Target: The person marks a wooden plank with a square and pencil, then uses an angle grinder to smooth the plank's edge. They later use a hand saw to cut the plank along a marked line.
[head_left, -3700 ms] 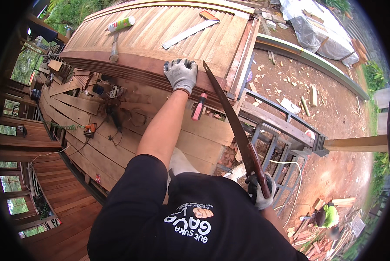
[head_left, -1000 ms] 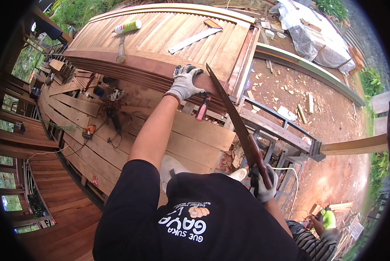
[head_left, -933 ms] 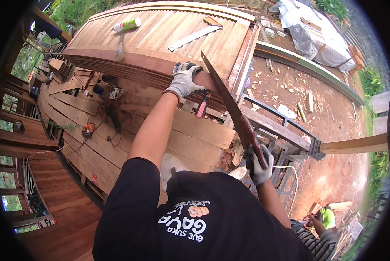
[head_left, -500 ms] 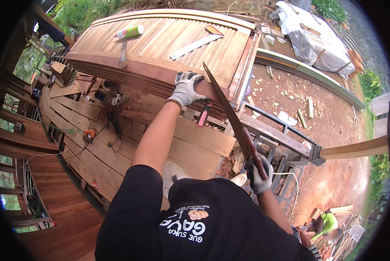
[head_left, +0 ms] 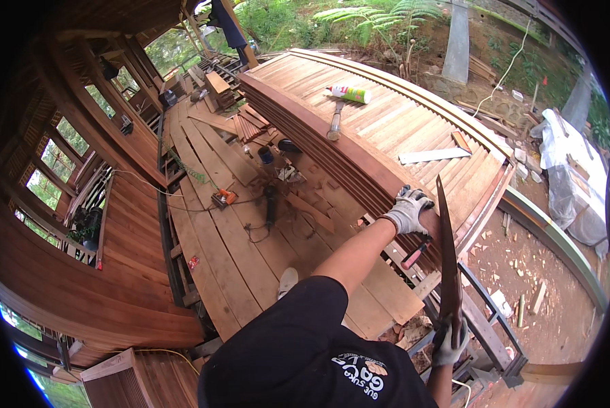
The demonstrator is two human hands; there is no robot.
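A dark-bladed handsaw (head_left: 448,251) is gripped by the grey-gloved right hand (head_left: 449,348); reddish wooden panels (head_left: 359,160) seem braced by the left hand (head_left: 409,209) — closure unclear, steadiness needed.

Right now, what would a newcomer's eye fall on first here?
The long handsaw in the gloved right grip, right of centre, its blade pointing up the picture. Then the stack of louvred wooden panels at upper middle, with a green and white container and a square on top; the left grip rests on the stack's near edge.
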